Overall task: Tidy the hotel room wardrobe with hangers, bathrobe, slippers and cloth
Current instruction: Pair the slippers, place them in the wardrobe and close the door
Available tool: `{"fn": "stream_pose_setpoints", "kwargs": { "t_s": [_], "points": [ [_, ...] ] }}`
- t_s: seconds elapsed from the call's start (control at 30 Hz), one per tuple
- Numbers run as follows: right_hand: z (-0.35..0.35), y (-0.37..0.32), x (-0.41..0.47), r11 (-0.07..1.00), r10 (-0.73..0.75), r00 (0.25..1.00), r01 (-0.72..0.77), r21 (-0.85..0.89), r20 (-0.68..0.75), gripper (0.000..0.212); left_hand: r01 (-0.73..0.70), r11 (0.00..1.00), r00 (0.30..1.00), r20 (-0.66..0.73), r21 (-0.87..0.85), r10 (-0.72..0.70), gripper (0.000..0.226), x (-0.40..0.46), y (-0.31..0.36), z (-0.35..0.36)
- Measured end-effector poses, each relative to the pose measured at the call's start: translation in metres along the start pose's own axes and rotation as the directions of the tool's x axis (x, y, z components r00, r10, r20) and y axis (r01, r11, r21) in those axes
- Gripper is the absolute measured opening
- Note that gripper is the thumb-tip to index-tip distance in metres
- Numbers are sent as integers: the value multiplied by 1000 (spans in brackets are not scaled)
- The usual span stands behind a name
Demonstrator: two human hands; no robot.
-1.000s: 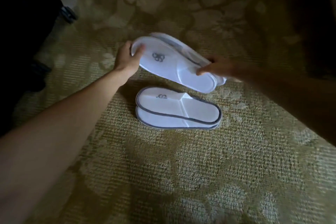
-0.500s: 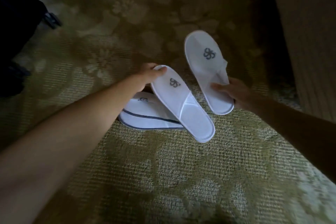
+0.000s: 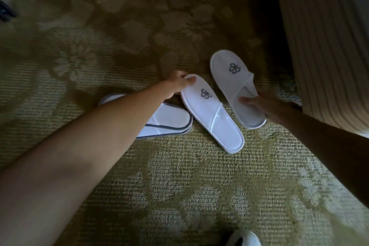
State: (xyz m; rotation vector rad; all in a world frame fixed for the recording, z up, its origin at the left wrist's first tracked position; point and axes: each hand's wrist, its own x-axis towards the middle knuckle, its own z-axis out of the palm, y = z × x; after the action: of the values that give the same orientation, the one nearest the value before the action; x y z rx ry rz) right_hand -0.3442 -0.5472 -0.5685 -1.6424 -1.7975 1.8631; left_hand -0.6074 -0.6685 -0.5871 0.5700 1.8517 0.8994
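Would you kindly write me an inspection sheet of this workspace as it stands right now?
Surface: olive carpet with a pale floral pattern, dimly lit.
Job's things: left slipper and right slipper, white with a grey logo, side by side, toes pointing away; grey-trimmed slipper pair stacked flat on the carpet, partly hidden by the left forearm.
Clutter: white object at the bottom edge, cannot tell what.
Grippers: left hand pinches the left slipper's toe; right hand grips the right slipper near its heel.
Cables: nothing seen.
Surroundings: ribbed beige fabric at right; dark object at the left edge, unclear.
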Motion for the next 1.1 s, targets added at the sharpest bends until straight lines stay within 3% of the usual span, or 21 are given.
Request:
{"fn": "stream_pose_setpoints", "kwargs": {
  "t_s": [0.07, 0.17, 0.27, 0.33, 0.4, 0.5, 0.63, 0.7, 0.77, 0.87, 1.03, 1.1],
  "points": [
    [2, 9, 1, 997, -2, 1000, 1, -75, -15, 52, -33, 998, 999, -25, 51, 34, 37, 1, -2, 6],
    [5, 17, 2, 946, -77, 988, 31, -322, -132, 57, -113, 966, 989, -66, 234, 132, 37, 2, -7, 3],
    [9, 16, 10, 792, -319, 909, 99, -603, -269, 67, -173, 908, 971, -89, 382, 222, 35, -4, -11, -16],
    [22, 5, 8, 728, -448, 834, 133, -672, -322, 56, -161, 891, 964, -126, 425, 234, 34, -10, -17, -36],
    [48, -7, 5, 696, -561, 793, 297, -654, -237, 44, -131, 890, 953, -191, 437, 234, 31, -19, -30, -61],
    [107, -29, -3, 577, -670, 742, 537, -615, 18, 36, -49, 896, 924, -321, 442, 209, 28, -38, -57, -105],
    [180, -44, -15, 483, -571, 750, 636, -601, 334, 50, 218, 928, 852, -522, 304, -29, 31, -72, -105, -161],
    [206, -45, -16, 431, -503, 750, 648, -628, 429, 63, 336, 916, 782, -607, 219, -142, 29, -92, -129, -183],
    [224, -44, -16, 424, -432, 772, 630, -651, 466, 75, 405, 910, 746, -607, 86, -274, 28, -111, -149, -191],
    [240, -43, -8, 515, -367, 832, 554, -654, 416, 87, 421, 901, 779, -468, -100, -416, 26, -133, -167, -187],
    [256, -48, -1, 597, -300, 872, 489, -637, 388, 83, 294, 937, 889, -305, -187, -340, 7, -146, -161, -162],
    [258, -53, -2, 659, -241, 905, 418, -626, 351, 73, 267, 934, 906, -268, -237, -327, 26, -147, -157, -150]
  ]
}}
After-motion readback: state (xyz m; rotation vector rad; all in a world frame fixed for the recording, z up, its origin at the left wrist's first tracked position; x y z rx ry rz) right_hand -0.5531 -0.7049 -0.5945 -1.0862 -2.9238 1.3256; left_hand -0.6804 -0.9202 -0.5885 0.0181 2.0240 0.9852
